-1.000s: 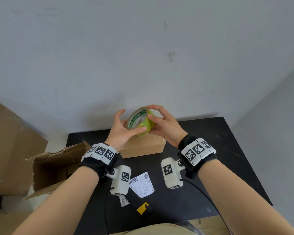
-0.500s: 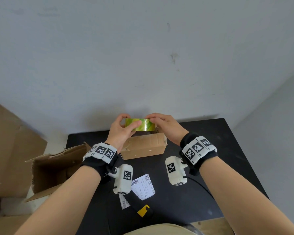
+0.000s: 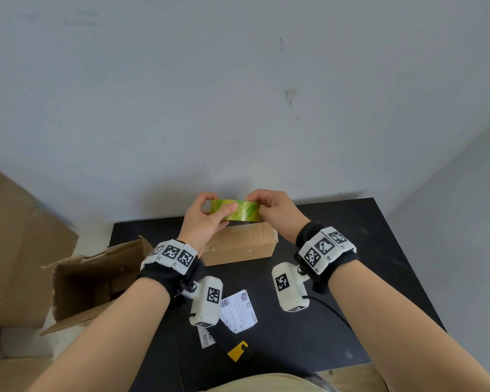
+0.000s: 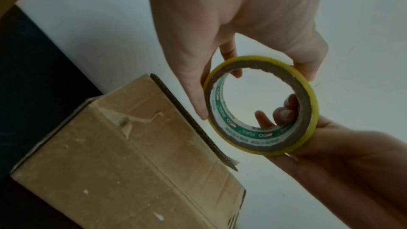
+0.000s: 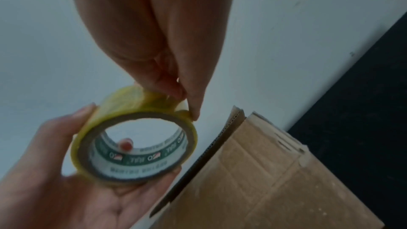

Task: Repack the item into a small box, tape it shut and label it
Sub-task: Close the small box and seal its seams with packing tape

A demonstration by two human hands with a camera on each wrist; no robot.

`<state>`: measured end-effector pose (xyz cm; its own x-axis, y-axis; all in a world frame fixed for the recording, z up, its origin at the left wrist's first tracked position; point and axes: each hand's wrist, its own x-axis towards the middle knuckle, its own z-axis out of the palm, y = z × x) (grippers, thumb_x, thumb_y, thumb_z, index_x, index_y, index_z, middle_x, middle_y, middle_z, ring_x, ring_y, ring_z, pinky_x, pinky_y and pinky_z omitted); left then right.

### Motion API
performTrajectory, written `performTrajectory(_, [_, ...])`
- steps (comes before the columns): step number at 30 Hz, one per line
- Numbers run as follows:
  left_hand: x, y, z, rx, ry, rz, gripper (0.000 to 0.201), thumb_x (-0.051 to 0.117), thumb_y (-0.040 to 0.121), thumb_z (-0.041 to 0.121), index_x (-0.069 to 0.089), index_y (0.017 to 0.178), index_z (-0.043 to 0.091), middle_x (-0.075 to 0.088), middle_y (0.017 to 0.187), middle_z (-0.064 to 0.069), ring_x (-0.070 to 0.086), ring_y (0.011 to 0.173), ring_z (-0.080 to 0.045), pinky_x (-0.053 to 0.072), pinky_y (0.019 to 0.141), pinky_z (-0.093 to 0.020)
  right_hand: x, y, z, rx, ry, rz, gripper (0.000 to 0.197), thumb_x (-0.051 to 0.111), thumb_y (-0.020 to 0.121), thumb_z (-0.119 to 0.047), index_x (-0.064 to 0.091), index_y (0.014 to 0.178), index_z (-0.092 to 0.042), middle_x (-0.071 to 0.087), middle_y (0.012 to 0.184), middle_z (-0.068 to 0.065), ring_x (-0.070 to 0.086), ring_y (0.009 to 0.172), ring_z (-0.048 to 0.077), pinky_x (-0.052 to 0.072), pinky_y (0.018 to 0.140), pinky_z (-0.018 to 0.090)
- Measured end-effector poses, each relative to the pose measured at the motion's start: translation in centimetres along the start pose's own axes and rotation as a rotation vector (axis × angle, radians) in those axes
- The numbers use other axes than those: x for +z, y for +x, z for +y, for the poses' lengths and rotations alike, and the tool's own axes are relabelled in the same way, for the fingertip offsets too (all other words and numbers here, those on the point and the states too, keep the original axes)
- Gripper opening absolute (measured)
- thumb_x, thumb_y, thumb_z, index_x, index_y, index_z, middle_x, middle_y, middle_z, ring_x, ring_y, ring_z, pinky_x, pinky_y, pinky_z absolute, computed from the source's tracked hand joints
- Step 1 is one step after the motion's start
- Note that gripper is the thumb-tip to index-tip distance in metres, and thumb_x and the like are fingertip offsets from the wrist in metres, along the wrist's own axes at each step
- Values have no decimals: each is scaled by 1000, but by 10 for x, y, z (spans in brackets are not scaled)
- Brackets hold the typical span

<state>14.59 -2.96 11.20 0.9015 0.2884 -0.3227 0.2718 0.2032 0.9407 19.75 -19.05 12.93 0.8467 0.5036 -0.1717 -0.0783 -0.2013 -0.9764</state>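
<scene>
Glossy yellow-green plastic tape roll (image 3: 236, 210); matt, scuffed brown cardboard box (image 3: 239, 247).

- Green band with white lettering inside the tape roll (image 4: 261, 105) held between both hands — too small and mirrored to read.
- Barcode and small print on the label (image 3: 239, 311) near the left wrist — illegible.

Black wrist straps (image 3: 169, 275), white blocks with black square codes (image 3: 324, 246), white wrist cameras (image 3: 205, 304), black cable (image 3: 333, 312), bare forearms
</scene>
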Motion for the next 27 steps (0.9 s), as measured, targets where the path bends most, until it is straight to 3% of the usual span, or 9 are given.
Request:
performTrajectory(3, [-1, 2, 2, -36, -47, -9, 27, 74, 79, 20, 54, 97, 21, 60, 117, -17, 66, 100, -30, 54, 90, -39, -5, 0, -4, 59, 164, -71, 45, 32, 82, 18, 65, 99, -7, 64, 94, 11, 59, 87, 19, 49, 81, 28])
performTrajectory(7, [-2, 4, 5, -31, -44, -19, 25, 73, 79, 20, 56, 98, 23, 60, 119, -18, 65, 104, -28, 54, 90, -37, -8, 1, -4, 68, 276, -93, 22, 49, 95, -5, 63, 110, 2, 66, 105, 14, 62, 98, 22, 48, 98, 35])
performTrajectory(13, [-1, 2, 6, -26, -34, -21, 27, 72, 80, 22, 55, 101, 24, 60, 119, -17, 65, 103, -28, 54, 89, -37, -11, 0, -4, 84, 370, -142, 37, 40, 92, 12, 53, 125, 2, 61, 115, 18, 59, 104, 26, 45, 100, 35])
performTrajectory(16, [-2, 0, 9, -22, -3, -26, 29, 70, 82, 27, 54, 106, 27, 62, 118, -17, 66, 100, -26, 54, 85, -35, -9, -1, -5, 96, 353, -130, 33, 47, 92, 6, 55, 124, 4, 62, 115, 17, 60, 105, 25, 47, 100, 34])
performTrajectory(18, [-1, 0, 12, 1, 36, -72, 39, 70, 82, 29, 51, 117, 33, 61, 120, -11, 66, 101, -22, 53, 87, -34, -5, -1, -3, 90, 336, -55, 29, 56, 90, -1, 59, 118, 4, 65, 110, 16, 63, 99, 23, 52, 93, 33])
performTrajectory(21, [-1, -1, 8, 168, 270, -178, 86, 81, 70, 20, 30, 137, 37, 50, 124, 7, 56, 110, -5, 50, 89, -18, 0, 1, -3, 97, 357, 70, 23, 60, 89, -4, 63, 111, 2, 67, 104, 15, 66, 90, 23, 58, 79, 33])
performTrajectory(22, [-1, 1, 5, 233, 383, -181, 99, 87, 62, 23, 26, 139, 38, 45, 126, 8, 52, 114, -4, 48, 93, -17, 1, 1, -3, 91, 359, 85, 23, 59, 90, -5, 64, 111, 1, 68, 103, 15, 66, 90, 23, 59, 76, 35])
performTrajectory(25, [-1, 5, -2, 318, 498, -109, 107, 89, 46, 43, 26, 133, 46, 43, 130, 3, 46, 123, -13, 44, 104, -38, 4, 3, -4, 56, 289, 107, 23, 53, 94, -5, 63, 114, -1, 68, 100, 10, 67, 90, 20, 59, 77, 34])
performTrajectory(27, [-2, 7, -2, 302, 512, -99, 109, 86, 45, 46, 24, 134, 46, 45, 131, 3, 45, 124, -14, 41, 105, -41, 4, 5, -2, 1, 113, 142, 23, 50, 95, -5, 64, 114, -2, 68, 101, 9, 66, 95, 22, 57, 85, 36])
